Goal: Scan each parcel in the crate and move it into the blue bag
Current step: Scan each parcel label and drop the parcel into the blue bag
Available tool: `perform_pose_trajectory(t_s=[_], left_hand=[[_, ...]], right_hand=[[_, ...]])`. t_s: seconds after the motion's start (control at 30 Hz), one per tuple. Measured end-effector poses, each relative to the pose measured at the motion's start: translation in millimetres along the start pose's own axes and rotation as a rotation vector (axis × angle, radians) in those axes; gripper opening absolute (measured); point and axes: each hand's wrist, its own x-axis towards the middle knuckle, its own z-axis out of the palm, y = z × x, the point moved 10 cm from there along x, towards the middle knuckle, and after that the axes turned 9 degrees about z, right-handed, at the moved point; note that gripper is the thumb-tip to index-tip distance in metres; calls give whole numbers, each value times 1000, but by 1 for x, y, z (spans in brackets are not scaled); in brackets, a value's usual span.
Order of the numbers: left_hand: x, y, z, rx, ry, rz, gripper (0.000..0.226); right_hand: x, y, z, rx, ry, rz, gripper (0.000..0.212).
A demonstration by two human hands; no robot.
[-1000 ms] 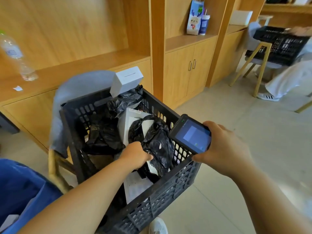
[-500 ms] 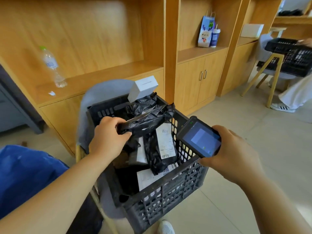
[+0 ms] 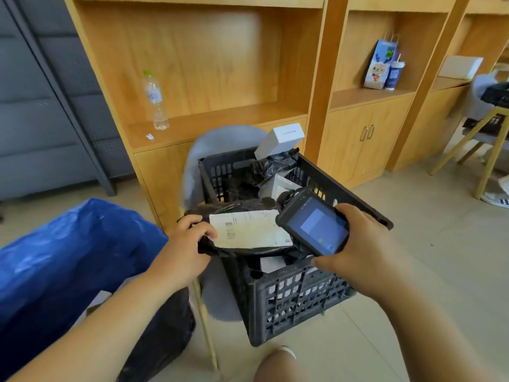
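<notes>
My left hand (image 3: 185, 248) grips a black plastic parcel (image 3: 242, 232) by its left end and holds it flat over the near side of the black crate (image 3: 292, 301). Its white shipping label faces up. My right hand (image 3: 358, 246) holds a dark handheld scanner (image 3: 314, 223), whose top end sits just above the label's right edge. Inside the crate lie more black-wrapped parcels (image 3: 271, 165) and a white box (image 3: 279, 140) at the far corner. The blue bag (image 3: 63, 260) stands open at the lower left, beside my left arm.
The crate rests on a grey chair (image 3: 220, 150) with wooden legs. Wooden shelving with cupboards (image 3: 363, 139) runs behind; a water bottle (image 3: 154, 102) stands on its ledge. A black bag (image 3: 162, 337) lies under my left arm. At the far right is another chair with a black crate (image 3: 495, 95).
My left hand lifted the black parcel out of the crate and turned it label-up. The scanner moved left over the label's edge. The view swung left, showing more of the blue bag.
</notes>
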Motion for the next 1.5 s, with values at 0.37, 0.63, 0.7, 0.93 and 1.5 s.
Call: perform_pose_trajectory(t_s=[0.37,0.63,0.7,0.93,1.5], left_hand=[[5,-32,-7,-196,281,-248,28],[-13,-81,20,-499,202,-818,97],[-12,-80,36,-678,104,-814,80],[-9,-59,40,-966,106,-679,22],[-14,-47,-65,-630,615,-310,54]], right_hand=[[-6,-6,2,-62,-1,17,92],[-1,-2,-1,-94,14,41,94],[1,-3,0,-97,10,37,96],[-1,-8,1,-137,12,24,97],[-22,-60,5,-322,-121,-204,88]])
